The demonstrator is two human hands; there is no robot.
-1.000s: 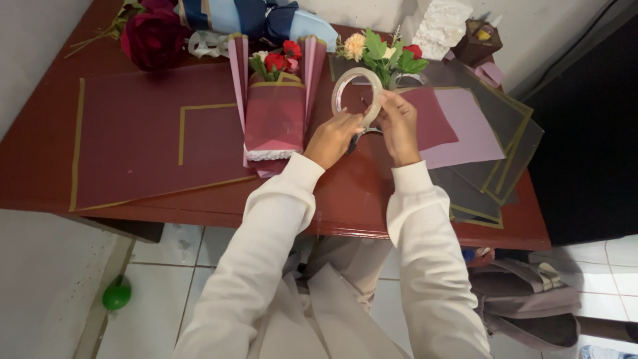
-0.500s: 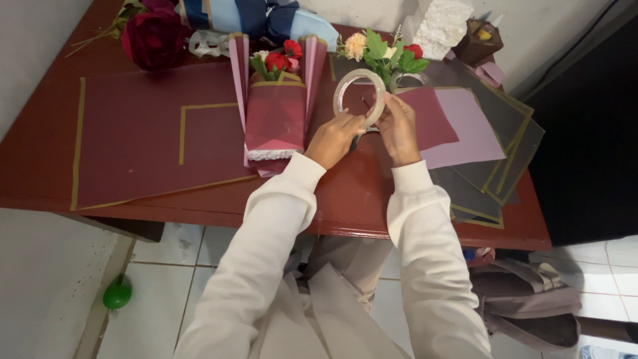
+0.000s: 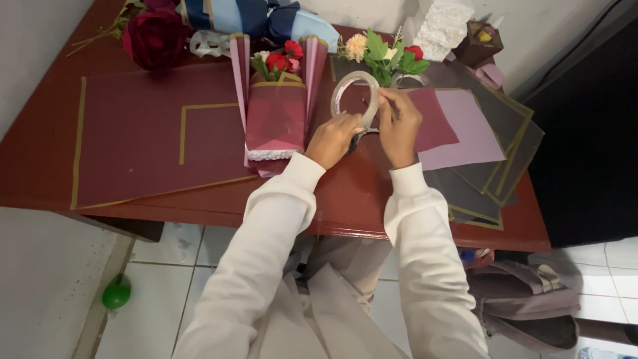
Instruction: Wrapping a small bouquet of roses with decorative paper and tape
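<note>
Both my hands hold a clear tape roll (image 3: 353, 92) upright above the red-brown table (image 3: 359, 199). My left hand (image 3: 334, 138) grips its lower rim, and my right hand (image 3: 399, 126) pinches its right side with the fingertips. A dark handle, perhaps scissors (image 3: 355, 139), shows under my left hand. Just left of the hands lies a small bouquet (image 3: 276, 106) of red flowers wrapped in maroon and pink paper. White sleeves cover both arms.
A large maroon wrapping sheet (image 3: 146, 133) with gold edges lies on the left. Pink and dark sheets (image 3: 465, 133) are stacked on the right. Loose flowers (image 3: 382, 56), a big red rose (image 3: 156, 36) and blue ribbon sit at the back. On the floor are a green ball (image 3: 116, 294) and a bag (image 3: 525, 306).
The hands have barely shifted on the tape roll; the right fingers have moved slightly along its rim.
</note>
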